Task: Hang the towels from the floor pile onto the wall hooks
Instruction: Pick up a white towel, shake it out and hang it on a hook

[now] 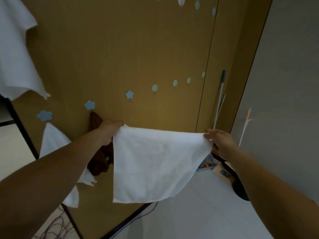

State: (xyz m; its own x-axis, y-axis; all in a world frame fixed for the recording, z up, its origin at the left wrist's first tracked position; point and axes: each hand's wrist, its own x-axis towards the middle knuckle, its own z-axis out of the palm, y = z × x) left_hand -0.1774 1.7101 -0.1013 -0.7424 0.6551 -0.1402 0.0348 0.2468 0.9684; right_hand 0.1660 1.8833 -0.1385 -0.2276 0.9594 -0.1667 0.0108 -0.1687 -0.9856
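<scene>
I hold a white towel (pixel 155 164) spread out in front of the brown wall panel (pixel 138 49). My left hand (pixel 110 130) pinches its upper left corner and my right hand (pixel 219 140) pinches its upper right corner. A row of blue flower-shaped hooks runs across the panel; the nearest bare hook (pixel 129 95) is just above the towel. A brown towel (pixel 100 152) hangs from the hook (pixel 89 105) behind my left hand. Another white towel (pixel 55 144) hangs under the leftmost hook (pixel 44 115). The floor pile is out of view.
A large white towel (pixel 15 54) hangs at the upper left. A mop handle (pixel 220 99) leans in the corner by the grey wall (pixel 284 83). A box (pixel 222 173) and small items lie on the floor at right. Cables (pixel 55 228) lie at the panel's foot.
</scene>
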